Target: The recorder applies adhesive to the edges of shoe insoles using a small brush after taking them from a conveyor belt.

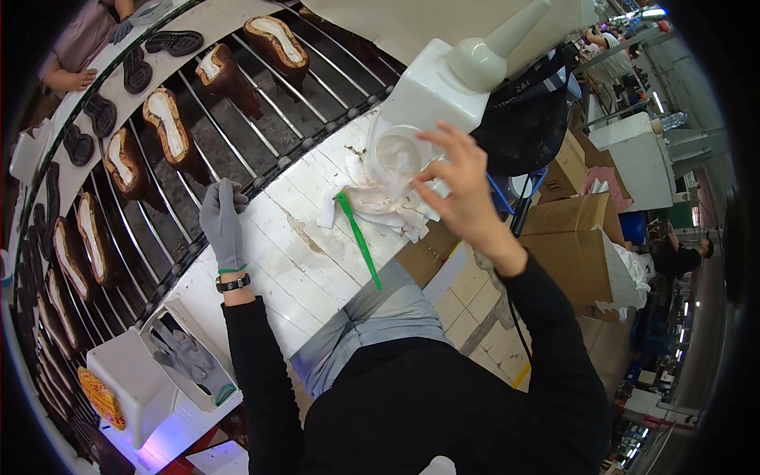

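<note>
My left hand [224, 224], in a grey glove, rests at the edge of the roller conveyor with its fingers drawn together; anything inside them is hidden. My bare right hand [457, 184] pinches thumb and finger over a small translucent cup [398, 155], and a pale, blurry bit between them is too smeared to name. Beneath the cup lies a crumpled, stained cloth [384, 207]. A green-handled brush [360, 241] lies slanting across the white worktop [277, 261]. Behind the cup stands a white squeeze bottle [443, 83] with a long nozzle.
Brown shoe uppers [168, 131] sit bottom-up on the metal rollers [305, 131]. Black soles [100, 115] line the belt beyond, where another person's hand [77, 80] rests. A box of grey gloves [186, 356] stands at lower left. Cardboard boxes [562, 245] are at right.
</note>
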The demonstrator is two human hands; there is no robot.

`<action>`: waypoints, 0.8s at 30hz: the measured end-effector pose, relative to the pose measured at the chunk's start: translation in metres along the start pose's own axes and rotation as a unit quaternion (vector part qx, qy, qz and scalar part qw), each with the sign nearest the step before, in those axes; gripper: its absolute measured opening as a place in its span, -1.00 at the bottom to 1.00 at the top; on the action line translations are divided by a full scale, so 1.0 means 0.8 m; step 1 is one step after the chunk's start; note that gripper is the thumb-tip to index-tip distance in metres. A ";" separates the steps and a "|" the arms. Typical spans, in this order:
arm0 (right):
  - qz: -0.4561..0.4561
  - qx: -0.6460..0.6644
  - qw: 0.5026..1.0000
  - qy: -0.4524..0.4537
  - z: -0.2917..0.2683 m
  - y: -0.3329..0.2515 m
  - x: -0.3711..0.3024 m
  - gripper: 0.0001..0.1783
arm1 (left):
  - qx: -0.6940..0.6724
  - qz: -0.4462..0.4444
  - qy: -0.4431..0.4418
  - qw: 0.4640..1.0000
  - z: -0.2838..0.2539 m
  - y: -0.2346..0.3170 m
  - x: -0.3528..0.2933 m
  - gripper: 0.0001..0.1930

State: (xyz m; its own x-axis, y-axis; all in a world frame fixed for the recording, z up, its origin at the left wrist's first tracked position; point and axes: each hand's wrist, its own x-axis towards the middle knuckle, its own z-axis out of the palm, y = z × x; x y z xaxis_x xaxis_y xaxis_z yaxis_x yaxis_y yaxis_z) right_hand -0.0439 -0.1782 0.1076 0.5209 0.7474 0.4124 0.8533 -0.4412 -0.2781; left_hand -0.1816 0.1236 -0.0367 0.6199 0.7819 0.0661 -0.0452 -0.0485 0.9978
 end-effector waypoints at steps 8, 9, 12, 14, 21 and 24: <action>-0.028 -0.130 0.991 0.028 0.096 -0.005 -0.028 -0.81 | 0.007 0.002 0.005 1.000 -0.005 0.003 -0.003 -0.72; -0.042 -0.159 0.986 0.037 0.099 -0.006 -0.030 -0.82 | 0.011 0.003 0.009 1.000 -0.004 0.003 -0.003 -0.71; -0.074 -0.213 0.974 0.034 0.105 -0.006 -0.035 -0.88 | 0.000 0.004 0.005 1.000 -0.004 0.001 -0.001 -0.71; -0.074 -0.223 0.972 0.017 0.104 -0.011 -0.039 -0.91 | 0.004 0.006 0.001 1.000 -0.003 0.003 -0.001 -0.71; -0.046 -0.216 0.975 -0.029 0.100 -0.033 -0.057 -0.67 | -0.001 0.008 -0.014 1.000 -0.002 0.002 -0.002 -0.71; -0.044 -0.121 0.989 0.067 0.087 -0.029 -0.066 -0.58 | 0.001 0.012 -0.019 1.000 -0.001 0.003 -0.003 -0.70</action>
State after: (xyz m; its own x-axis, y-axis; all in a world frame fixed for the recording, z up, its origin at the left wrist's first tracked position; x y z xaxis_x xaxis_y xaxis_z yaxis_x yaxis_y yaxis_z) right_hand -0.0930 -0.1729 0.0320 0.4289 0.7227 0.5420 0.8682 -0.4955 -0.0265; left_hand -0.1839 0.1227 -0.0348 0.6473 0.7568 0.0907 -0.0598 -0.0681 0.9959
